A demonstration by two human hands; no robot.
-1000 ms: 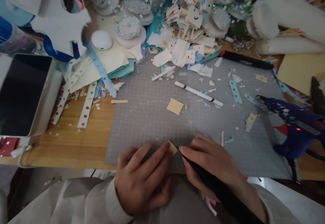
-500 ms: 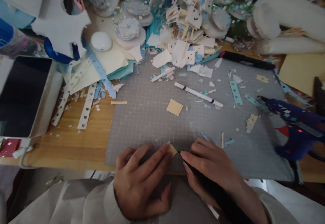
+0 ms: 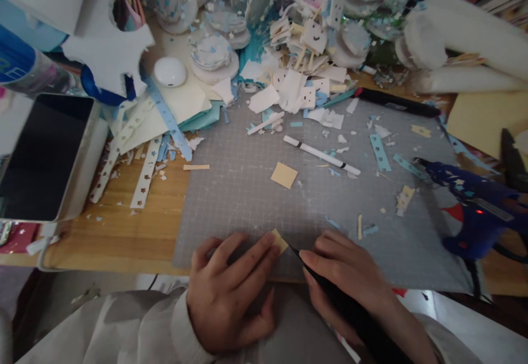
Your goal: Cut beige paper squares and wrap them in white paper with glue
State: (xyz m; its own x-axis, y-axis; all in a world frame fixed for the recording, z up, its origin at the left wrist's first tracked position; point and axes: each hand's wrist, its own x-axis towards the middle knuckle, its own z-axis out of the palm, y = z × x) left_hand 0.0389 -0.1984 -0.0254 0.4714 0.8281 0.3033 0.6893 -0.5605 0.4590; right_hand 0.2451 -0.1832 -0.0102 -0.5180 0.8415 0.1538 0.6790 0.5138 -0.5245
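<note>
My left hand (image 3: 231, 290) lies flat at the near edge of the grey cutting mat (image 3: 247, 188), its fingertips pressing down a small tan paper piece (image 3: 280, 240). My right hand (image 3: 350, 279) grips a black craft knife (image 3: 330, 287) like a pen, the tip touching the mat just right of that tan piece. A second tan paper square (image 3: 284, 175) lies loose in the mat's middle. A white pen (image 3: 322, 154) lies diagonally above it.
A blue hot glue gun (image 3: 474, 204) rests at the mat's right edge, its light on. A tablet (image 3: 41, 155) sits at the left. Piled paper cut-outs (image 3: 301, 72), punched strips (image 3: 144, 171) and scraps crowd the back. A black ruler (image 3: 396, 103) lies at the far right.
The knife tip has slid slightly right and toward me, away from the tan piece. My left hand stays pressed on it. The view shifted a little.
</note>
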